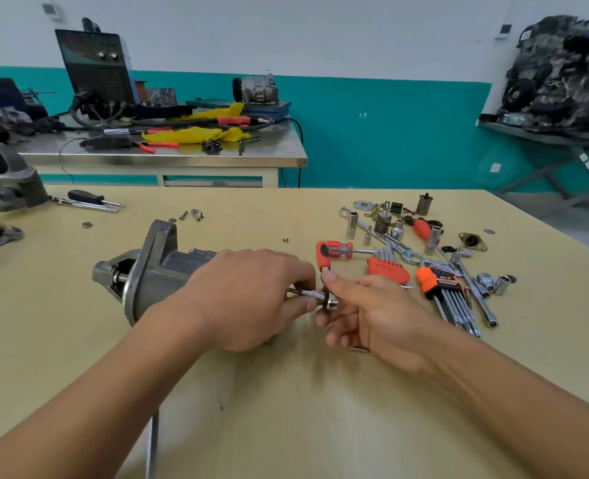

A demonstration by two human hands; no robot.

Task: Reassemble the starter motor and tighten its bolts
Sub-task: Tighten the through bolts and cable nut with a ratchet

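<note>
The grey starter motor (151, 271) lies on its side on the yellow table (286, 409), nose housing to the left. My left hand (248, 299) lies over its rear body, and its fingertips pinch a thin metal stud (312, 294) sticking out of the rear end. My right hand (365, 312) is just right of it, thumb and fingers pinching a small dark ring or nut (329, 300) at the stud's tip. The motor's rear end is hidden under my hands.
Right of my hands lie an orange-handled tool (334, 251), two hex key sets in orange holders (438, 281), sockets (351, 224) and spanners. Loose screws (186, 215) lie behind the motor. A vise (13, 184) stands at the far left. A steel bench (182, 150) stands behind.
</note>
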